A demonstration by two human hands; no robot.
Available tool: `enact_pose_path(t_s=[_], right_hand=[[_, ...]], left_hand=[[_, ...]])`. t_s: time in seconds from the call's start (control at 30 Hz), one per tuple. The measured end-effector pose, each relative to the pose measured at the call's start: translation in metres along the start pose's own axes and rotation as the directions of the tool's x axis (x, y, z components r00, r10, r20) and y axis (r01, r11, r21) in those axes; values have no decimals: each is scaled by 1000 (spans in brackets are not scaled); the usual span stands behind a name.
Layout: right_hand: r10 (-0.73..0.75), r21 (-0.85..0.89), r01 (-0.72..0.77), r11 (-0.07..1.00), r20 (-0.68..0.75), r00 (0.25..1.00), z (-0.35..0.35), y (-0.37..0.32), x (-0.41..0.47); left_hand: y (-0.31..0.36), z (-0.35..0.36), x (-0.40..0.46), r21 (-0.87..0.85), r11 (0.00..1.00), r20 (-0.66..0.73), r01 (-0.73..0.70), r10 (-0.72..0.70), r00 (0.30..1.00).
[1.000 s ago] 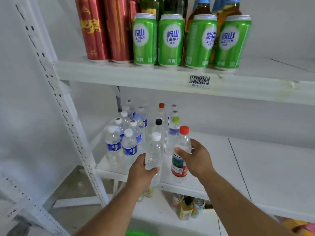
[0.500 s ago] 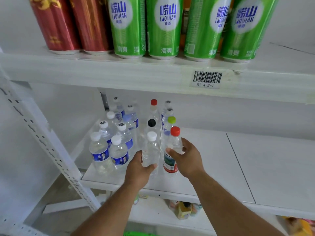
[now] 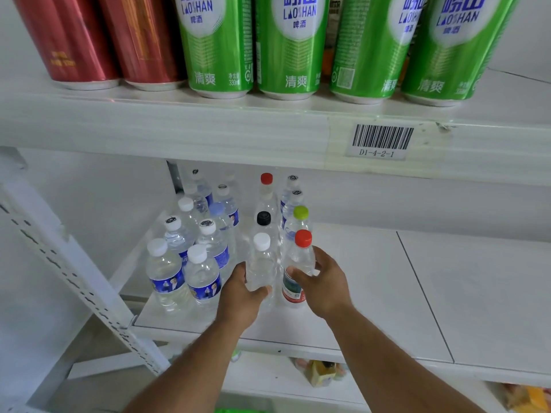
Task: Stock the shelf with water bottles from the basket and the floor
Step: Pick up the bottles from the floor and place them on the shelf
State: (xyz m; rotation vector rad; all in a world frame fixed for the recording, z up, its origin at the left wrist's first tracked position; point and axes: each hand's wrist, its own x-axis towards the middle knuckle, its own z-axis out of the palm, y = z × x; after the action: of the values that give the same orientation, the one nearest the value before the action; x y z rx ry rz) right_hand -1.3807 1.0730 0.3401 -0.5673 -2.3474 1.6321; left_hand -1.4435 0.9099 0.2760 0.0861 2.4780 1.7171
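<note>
On the white middle shelf (image 3: 372, 293) my left hand (image 3: 241, 296) grips a clear white-capped bottle (image 3: 261, 263), upright with its base at the shelf board. Right beside it my right hand (image 3: 323, 284) grips a red-capped bottle (image 3: 299, 257) with a red and green label, also upright on the board. Behind them stand a black-capped bottle (image 3: 264, 219), a green-capped bottle (image 3: 299, 216) and another red-capped one (image 3: 266, 186). To the left a cluster of several blue-labelled water bottles (image 3: 190, 263) fills the shelf's left end. No basket or floor bottles show.
The upper shelf (image 3: 208, 129) hangs low overhead, carrying red cans (image 3: 89, 40) and green beer cans (image 3: 292, 46), with a barcode tag (image 3: 381, 141) on its edge. A slanted perforated upright (image 3: 83, 284) stands at the left. Small items (image 3: 322, 372) sit on the shelf below.
The view has closed in on the shelf. Both hands have carried their bottles forward and down, from in front of the shelf edge to the board beside the standing rows.
</note>
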Motion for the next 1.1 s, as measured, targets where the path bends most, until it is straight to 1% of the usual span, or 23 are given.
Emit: enact_pose_path(t_s=[0.37,0.53,0.73,1.0,1.1], right_hand=[[2,10,-2,1000,18,1000,4,7,9],[-6,15,5,1000,27,1000,5,13,14],[-18,31,17,999,44,999,5,22,17],[-17,24,15,1000,95,995,-1,27,19],[-12,-11,13,1000,117,993,-3,29,18]], left_hand=[[-8,3,15,-27,1000,36,14,-13,999],[-9,3,22,-13,999,73,37,-36,997],[-10,2,24,-9,999,116,32,-31,993],[-4,5,17,32,999,90,42,-44,995],[-1,5,10,60,996,91,66,-72,993]])
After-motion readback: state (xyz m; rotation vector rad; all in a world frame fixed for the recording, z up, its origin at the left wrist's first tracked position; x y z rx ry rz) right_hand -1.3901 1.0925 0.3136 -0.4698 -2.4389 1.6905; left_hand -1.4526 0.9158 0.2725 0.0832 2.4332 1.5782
